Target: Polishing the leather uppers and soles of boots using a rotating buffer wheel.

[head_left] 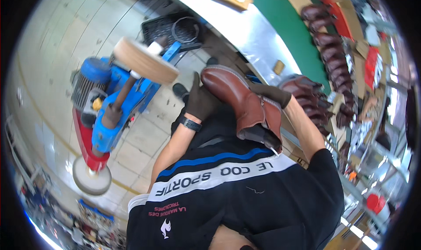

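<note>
A shiny reddish-brown leather ankle boot is held in front of my chest. Its rounded toe points away to the left, and the open top, with a dark lining, faces back toward me. My left hand, in a dark glove, supports the boot beside the toe; the thumb shows, while the other fingers are partly hidden beneath it. On the other side, my right hand, gloved too, grips the boot around the heel and ankle. A zip runs down the shaft near the right hand.
To the left stands a blue and red polishing machine with a large tan wheel and a white wheel. Ahead, a metal-edged bench has a green surface. Several brown boots line its right side. A black crate lies beyond the machine.
</note>
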Available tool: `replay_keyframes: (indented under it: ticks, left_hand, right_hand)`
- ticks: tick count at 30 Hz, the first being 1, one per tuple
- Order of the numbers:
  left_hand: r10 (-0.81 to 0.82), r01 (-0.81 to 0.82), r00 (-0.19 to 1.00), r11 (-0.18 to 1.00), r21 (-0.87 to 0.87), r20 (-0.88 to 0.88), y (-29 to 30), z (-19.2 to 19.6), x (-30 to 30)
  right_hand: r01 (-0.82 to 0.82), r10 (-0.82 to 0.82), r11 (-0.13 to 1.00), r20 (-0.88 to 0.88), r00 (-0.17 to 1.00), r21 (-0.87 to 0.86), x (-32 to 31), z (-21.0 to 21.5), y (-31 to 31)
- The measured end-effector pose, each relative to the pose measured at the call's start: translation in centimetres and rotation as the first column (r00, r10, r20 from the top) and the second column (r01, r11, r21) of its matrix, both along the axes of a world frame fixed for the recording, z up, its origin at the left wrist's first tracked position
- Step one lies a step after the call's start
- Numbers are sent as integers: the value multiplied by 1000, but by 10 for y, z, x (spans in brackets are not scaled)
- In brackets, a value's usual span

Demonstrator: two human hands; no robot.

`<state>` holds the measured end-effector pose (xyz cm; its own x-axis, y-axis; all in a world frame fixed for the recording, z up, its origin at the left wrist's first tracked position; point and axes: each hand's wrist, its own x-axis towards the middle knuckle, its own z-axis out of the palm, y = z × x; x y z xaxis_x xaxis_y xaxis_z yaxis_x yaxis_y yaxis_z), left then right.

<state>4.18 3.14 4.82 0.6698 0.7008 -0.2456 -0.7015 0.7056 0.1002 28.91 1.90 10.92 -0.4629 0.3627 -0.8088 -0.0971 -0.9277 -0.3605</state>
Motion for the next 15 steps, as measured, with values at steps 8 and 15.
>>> replay_keyframes:
  ticks: [8, 15]
  left_hand:
    - [-47, 189, 924, 919, 345, -380, 86, 60, 54]
    - [-58, 129, 979, 918, 376, -195, 127, 108, 118]
  right_hand:
    - [-310, 72, 796, 428, 901, 520, 34, 95, 26]
    - [-253, -178, 635, 456, 872, 730, 65, 110, 21]
